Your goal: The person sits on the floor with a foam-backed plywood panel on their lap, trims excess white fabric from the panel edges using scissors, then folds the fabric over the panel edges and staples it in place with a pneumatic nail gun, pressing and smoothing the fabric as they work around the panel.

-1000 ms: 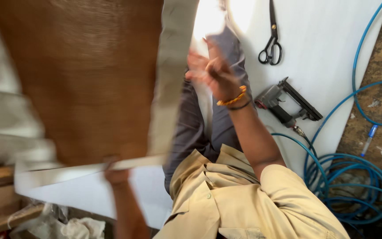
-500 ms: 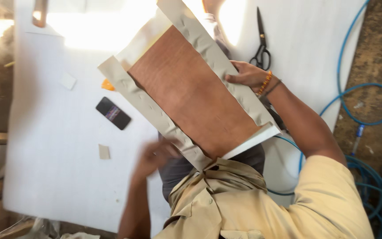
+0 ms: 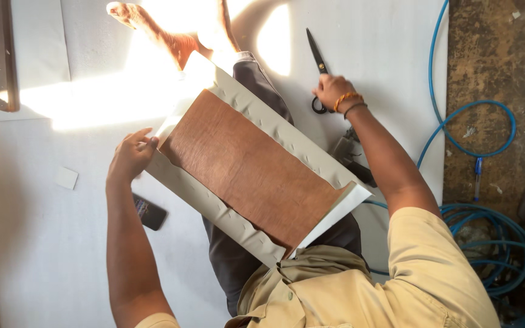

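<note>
Since half a second ago, the right hand point(image 3: 334, 92) has left the far edge of the upholstered plywood panel point(image 3: 251, 172) and gone out to the black scissors point(image 3: 317, 68), which lie on the white sheet point(image 3: 56, 231) beyond the panel; its fingers are curled over the scissor handles, touching them, though whether they actually grip cannot be told. The left hand point(image 3: 130, 156) has come up from the panel's near corner to its left upper corner, where the fingers pinch the grey fabric point(image 3: 205, 203) folded over the edge. The panel rests tilted across the person's lap, brown wood side up, with the grey fabric wrapped around its long edges and a white layer showing at the end nearest the person's chest. Just left of the panel a dark phone point(image 3: 150, 212) lies on the sheet under the left forearm. Right of the panel, a staple gun point(image 3: 350, 159) is partly hidden by the right forearm, and a blue air hose point(image 3: 478, 140) loops over the bare floor farther right.
</note>
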